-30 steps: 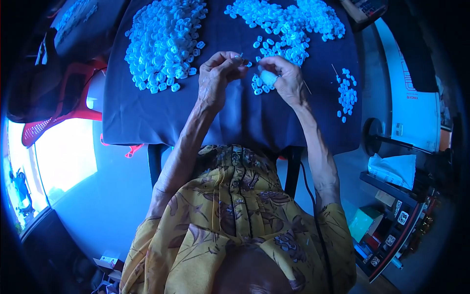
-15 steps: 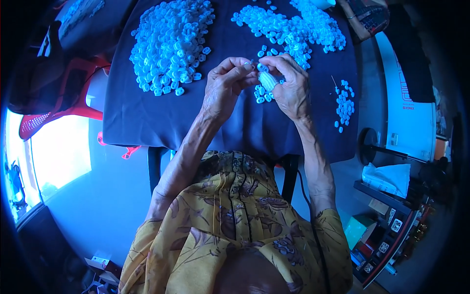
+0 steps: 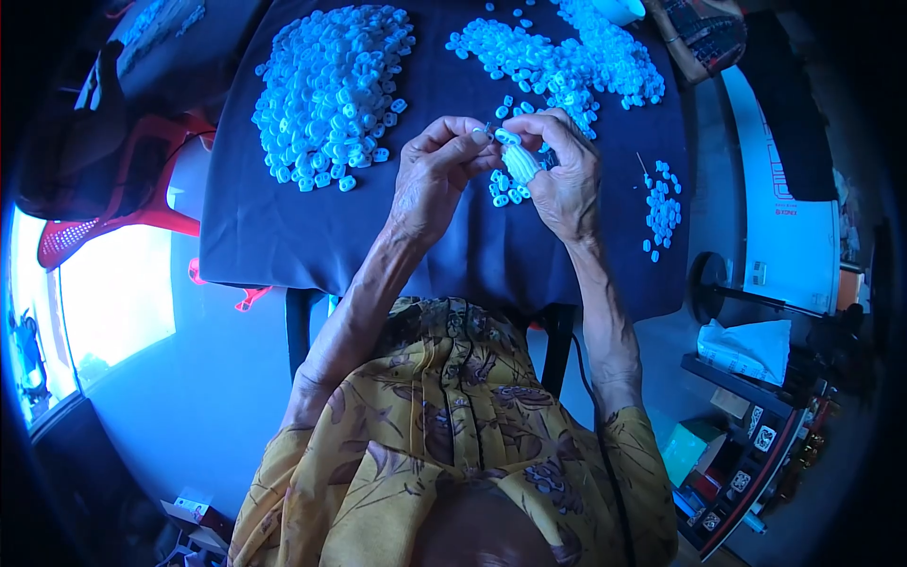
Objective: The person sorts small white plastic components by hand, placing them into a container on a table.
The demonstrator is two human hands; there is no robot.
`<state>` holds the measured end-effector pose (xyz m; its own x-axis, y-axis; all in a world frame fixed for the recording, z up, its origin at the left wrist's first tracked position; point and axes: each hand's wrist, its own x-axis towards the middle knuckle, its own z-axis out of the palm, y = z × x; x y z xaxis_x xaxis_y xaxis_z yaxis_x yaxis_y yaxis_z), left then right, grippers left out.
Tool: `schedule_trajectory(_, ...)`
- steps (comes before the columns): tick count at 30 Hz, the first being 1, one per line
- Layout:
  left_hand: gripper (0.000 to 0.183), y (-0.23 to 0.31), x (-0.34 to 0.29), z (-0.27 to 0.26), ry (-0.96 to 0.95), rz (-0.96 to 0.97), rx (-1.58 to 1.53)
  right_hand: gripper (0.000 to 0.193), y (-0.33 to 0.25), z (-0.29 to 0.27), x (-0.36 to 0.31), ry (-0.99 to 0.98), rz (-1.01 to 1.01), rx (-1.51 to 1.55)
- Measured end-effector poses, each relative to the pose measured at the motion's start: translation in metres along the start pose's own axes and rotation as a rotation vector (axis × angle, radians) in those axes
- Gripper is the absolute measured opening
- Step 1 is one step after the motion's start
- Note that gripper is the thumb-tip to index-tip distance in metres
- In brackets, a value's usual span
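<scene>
My left hand (image 3: 430, 175) is closed in a pinch near the table's middle, its thumb and forefinger on something small and thin, possibly a needle tip. Opposite it, my right hand (image 3: 570, 184) grips a short stack of white ridged pieces (image 3: 521, 163), which look like oval two-holed beads pressed together. One more white bead (image 3: 507, 136) sits at the stack's upper end, by my right fingertips. The fingertips of both hands nearly meet there. Below the stack, several loose beads (image 3: 501, 200) lie on the dark cloth (image 3: 293, 231).
A big heap of white beads (image 3: 331, 94) covers the far left. Another heap (image 3: 567, 61) spreads at the far right, near a white bowl (image 3: 619, 9) and another person's arm (image 3: 682, 57). A small bead group (image 3: 663, 213) and a thin needle (image 3: 641, 163) lie right.
The bead by my right fingertips has turned and now lies across the stack's upper end. At the far right, the white bowl and the other person's arm have shifted a little.
</scene>
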<state>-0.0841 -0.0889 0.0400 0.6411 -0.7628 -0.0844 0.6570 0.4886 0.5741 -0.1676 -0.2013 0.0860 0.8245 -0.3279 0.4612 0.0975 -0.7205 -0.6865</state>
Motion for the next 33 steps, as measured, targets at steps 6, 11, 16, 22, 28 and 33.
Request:
schedule_trajectory(6, 0.007, 0.003, -0.002, 0.006, -0.007, 0.032, 0.059, 0.021, 0.003, -0.007, 0.003, -0.004, -0.064, -0.061)
schedule_trajectory(11, 0.008, 0.005, -0.004, 0.012, 0.016, 0.105, 0.298, 0.021, 0.004, -0.019, 0.009, -0.134, -0.024, -0.085)
schedule_trajectory(16, 0.01, 0.004, -0.004, 0.014, 0.01, 0.085, 0.258, 0.018, 0.006, -0.016, 0.01, -0.086, 0.049, 0.082)
schedule_trajectory(22, 0.011, 0.002, -0.003, 0.012, 0.036, 0.034, 0.133, 0.018, 0.013, 0.001, 0.003, -0.002, 0.193, 0.171)
schedule_trajectory(28, 0.011, 0.004, -0.002, 0.013, 0.026, 0.035, 0.152, 0.02, 0.009, -0.007, 0.008, -0.057, 0.356, 0.288)
schedule_trajectory(33, 0.01, 0.007, -0.003, 0.014, 0.018, 0.021, 0.232, 0.021, 0.001, -0.011, 0.017, -0.028, 0.429, 0.49)
